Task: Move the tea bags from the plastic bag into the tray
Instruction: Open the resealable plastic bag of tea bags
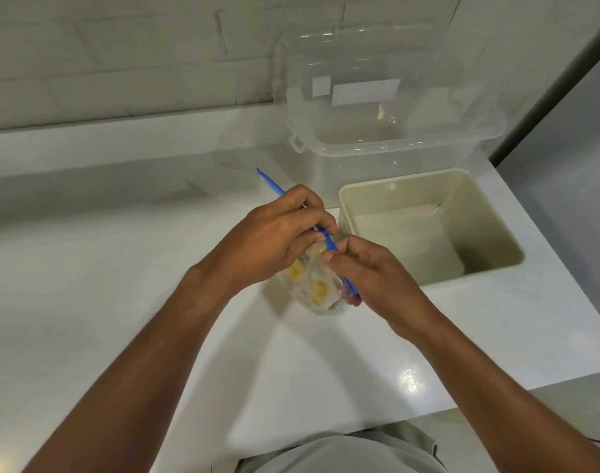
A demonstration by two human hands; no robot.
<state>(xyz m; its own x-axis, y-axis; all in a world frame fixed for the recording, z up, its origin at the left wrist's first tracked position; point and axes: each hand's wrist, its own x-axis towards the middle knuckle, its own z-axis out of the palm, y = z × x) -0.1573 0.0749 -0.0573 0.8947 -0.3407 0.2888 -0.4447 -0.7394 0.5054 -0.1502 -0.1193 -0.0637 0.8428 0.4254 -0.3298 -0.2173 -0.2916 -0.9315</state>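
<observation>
Tea bags (319,289), count too blurred to tell, sit in one plastic bag (303,297); left hand (274,240) and right hand (372,274) each pinch its blue zip (330,243), one tray (428,181) just beside.

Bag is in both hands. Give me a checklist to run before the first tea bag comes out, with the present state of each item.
1. Left hand and right hand both pinch the bag at its blue seal: ok.
2. Seal pulled open: cannot tell, the fingers cover it.
3. Tea bags inside the bag: ok.
4. Tray upright, mouth up, just right of the hands: ok.
5. Tray interior free to receive: ok, nothing visible in it.
6. Clear box stays out of the path: ok, it stands behind the tray.
</observation>
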